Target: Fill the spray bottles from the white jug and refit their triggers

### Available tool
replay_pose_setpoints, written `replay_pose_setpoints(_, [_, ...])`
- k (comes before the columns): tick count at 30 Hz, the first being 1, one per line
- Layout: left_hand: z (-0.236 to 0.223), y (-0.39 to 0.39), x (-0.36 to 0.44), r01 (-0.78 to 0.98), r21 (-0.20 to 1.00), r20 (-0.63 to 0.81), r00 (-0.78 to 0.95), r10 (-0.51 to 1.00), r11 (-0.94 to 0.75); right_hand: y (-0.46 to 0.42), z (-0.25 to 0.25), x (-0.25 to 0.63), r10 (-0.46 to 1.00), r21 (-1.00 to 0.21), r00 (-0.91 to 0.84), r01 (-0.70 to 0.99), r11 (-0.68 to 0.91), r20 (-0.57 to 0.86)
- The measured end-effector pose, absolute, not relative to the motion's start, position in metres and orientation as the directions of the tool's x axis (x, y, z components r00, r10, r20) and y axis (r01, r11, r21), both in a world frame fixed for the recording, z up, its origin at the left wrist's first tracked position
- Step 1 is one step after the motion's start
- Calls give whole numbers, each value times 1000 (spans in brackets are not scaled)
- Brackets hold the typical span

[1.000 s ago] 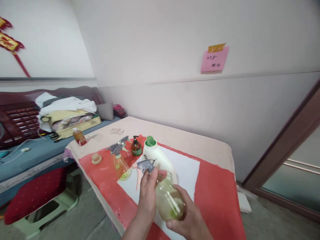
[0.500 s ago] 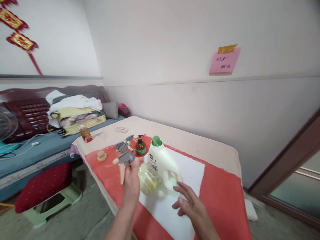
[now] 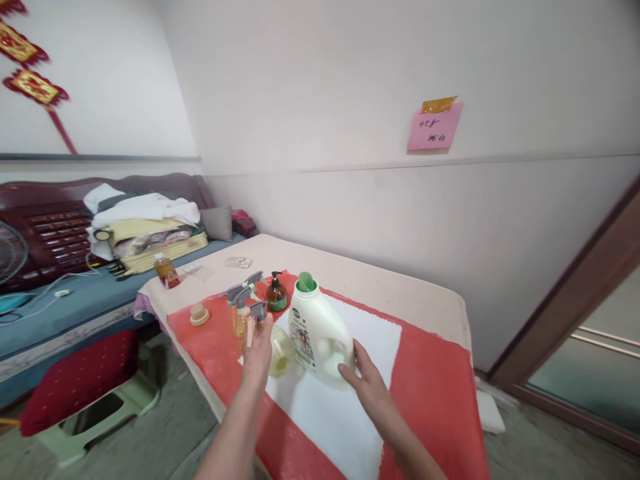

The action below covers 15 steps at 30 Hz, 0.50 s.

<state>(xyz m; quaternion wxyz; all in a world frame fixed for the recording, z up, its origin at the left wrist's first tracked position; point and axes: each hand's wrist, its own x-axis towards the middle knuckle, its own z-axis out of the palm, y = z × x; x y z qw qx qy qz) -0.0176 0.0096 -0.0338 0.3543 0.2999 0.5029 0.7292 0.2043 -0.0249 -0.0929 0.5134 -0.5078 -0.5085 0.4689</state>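
Note:
My left hand [image 3: 257, 353] is closed around the neck of a spray bottle with a grey trigger head [image 3: 259, 311] and a see-through yellowish body [image 3: 281, 352], tilted to the right. Just beside it stands a pale green detergent jug [image 3: 315, 330] with a green spout in its uncovered mouth. At the jug's handle is my right hand [image 3: 369, 380], thumb in front and fingers partly hidden behind. The jug and spray bottle are over a white cloth [image 3: 330, 420]. More spray bottles [image 3: 240, 293] and a brown pump bottle [image 3: 277, 293] stand behind my left hand.
A beige cap [image 3: 199, 315] lies on the red cloth [image 3: 430, 393] at the left. Farther back are a drink bottle [image 3: 167, 271] and a small clear packet [image 3: 239, 262]. A red-topped stool [image 3: 85, 380] stands left of the table, near a bench with an open suitcase [image 3: 160, 253].
My right hand has gone from hovering open to holding the jug's handle. The left hand has lowered the spray bottle and moved it slightly away from the jug's front.

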Motion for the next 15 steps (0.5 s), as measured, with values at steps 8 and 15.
replay_pose_setpoints(8, [-15, -8, -3, -439, 878, 50, -310, 949, -190, -58, -81, 201, 962, -983, 231, 144, 116, 147])
replay_pose_setpoints(15, [-25, -31, 38, -443, 895, 35, -47, 998, -52, -80, -77, 178, 963, -807, -172, -525, -268, -208])
